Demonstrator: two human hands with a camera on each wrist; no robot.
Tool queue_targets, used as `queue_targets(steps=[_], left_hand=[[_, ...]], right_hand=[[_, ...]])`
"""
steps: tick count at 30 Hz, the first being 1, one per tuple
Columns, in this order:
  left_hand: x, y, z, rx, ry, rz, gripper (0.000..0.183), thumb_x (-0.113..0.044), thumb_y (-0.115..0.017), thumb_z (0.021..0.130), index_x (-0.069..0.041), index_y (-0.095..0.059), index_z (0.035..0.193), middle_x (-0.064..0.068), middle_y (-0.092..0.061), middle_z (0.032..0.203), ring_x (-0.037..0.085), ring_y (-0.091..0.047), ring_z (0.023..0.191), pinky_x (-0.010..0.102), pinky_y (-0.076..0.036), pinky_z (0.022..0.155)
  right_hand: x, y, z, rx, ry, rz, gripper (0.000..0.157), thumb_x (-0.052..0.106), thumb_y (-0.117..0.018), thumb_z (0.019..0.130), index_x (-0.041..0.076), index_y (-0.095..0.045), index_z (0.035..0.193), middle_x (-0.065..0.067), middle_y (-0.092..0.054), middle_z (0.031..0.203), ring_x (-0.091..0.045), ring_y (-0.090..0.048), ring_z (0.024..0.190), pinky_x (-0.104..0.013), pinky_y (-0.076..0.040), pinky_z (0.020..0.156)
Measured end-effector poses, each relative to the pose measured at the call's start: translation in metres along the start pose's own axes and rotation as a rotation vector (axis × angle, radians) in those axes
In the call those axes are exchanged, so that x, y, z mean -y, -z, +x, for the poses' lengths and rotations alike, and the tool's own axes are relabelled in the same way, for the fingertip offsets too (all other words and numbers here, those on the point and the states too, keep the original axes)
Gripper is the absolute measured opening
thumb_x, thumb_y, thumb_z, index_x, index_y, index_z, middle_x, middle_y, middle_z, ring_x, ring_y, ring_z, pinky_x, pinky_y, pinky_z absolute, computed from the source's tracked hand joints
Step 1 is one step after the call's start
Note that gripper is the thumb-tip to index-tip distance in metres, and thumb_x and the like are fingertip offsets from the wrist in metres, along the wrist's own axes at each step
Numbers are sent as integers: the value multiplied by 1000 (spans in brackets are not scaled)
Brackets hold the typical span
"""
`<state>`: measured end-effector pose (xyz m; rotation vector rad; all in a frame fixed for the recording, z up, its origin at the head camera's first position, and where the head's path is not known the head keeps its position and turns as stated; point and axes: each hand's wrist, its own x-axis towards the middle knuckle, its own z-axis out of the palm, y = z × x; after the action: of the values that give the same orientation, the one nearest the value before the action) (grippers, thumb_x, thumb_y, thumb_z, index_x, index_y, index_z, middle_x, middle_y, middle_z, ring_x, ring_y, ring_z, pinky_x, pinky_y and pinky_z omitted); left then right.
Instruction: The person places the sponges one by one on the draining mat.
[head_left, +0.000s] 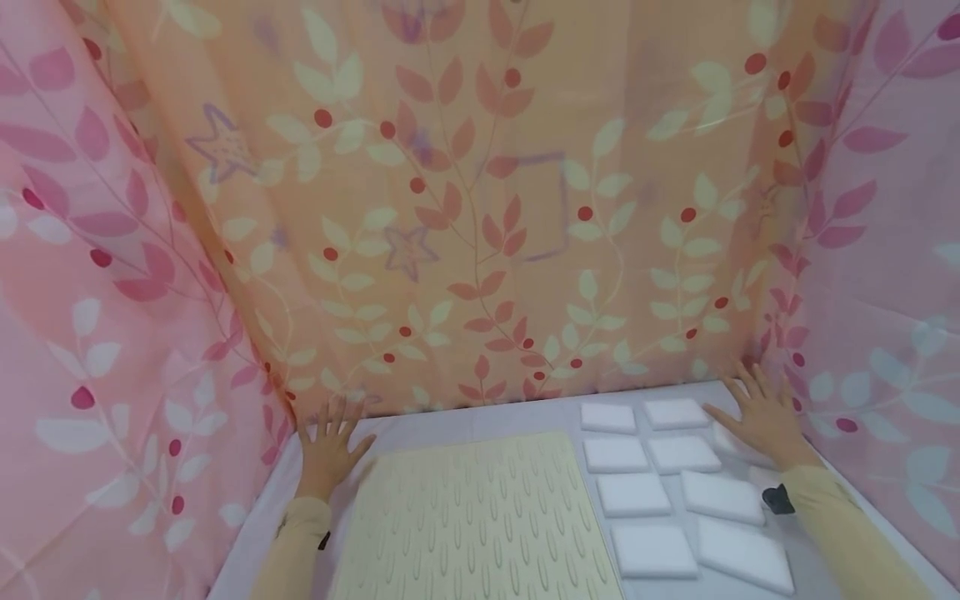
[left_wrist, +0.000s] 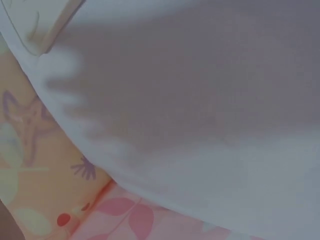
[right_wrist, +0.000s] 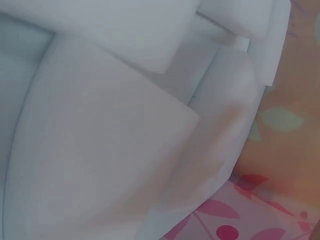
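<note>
My left hand (head_left: 327,457) is at the far left of the white table, fingers spread and straight, holding nothing. Just to its right lies a cream mat (head_left: 472,521) with rows of raised oval bumps; its corner also shows in the left wrist view. At the far right my right hand (head_left: 768,425) has its fingers spread too, with nothing in its grasp. It is over or beside the outer pieces of several white rectangular sponge-like blocks (head_left: 654,550), set out in rows right of the mat. Whether either palm touches the table cannot be told.
Orange patterned cloth (head_left: 450,208) with leaves and drawn stars stands upright behind the table (head_left: 480,417). Pink leafy cloth walls (head_left: 112,350) enclose both sides. In the right wrist view, a white block (right_wrist: 100,135) fills much of the foreground.
</note>
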<state>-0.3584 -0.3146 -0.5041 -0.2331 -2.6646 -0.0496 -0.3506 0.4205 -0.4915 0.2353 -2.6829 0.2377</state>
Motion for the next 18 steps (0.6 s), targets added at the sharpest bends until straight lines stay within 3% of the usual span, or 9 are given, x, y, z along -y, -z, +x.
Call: queue_targets(steps=[7,12,18], left_hand=[[0,-2,-13,57,11,-42,68,-51,-53,87,-18,-35,143,17,-23,151,42,-14,138,66,9,103],[2,-3,-20,37,-8,-70,67,-48,-55,87,-21,-34,144,16,-28,150,40,-14,139,66,10,103],[0,3,-26,86,12,-107,65,-50,-52,89,-21,-33,145,12,-27,151,37,-14,139,65,10,104]], right_hand=[[-1,5,-10,8,-27,-24,77,55,-52,86,8,-30,143,-26,-22,146,-44,-11,136,-72,-9,98],[-6,7,-15,0,-15,-17,76,53,-53,86,12,-27,145,-27,-24,144,-44,-11,135,-71,-8,99],[-12,11,-24,-47,15,-23,77,51,-56,85,15,-26,146,-27,-30,141,-46,-21,130,-69,-11,99]])
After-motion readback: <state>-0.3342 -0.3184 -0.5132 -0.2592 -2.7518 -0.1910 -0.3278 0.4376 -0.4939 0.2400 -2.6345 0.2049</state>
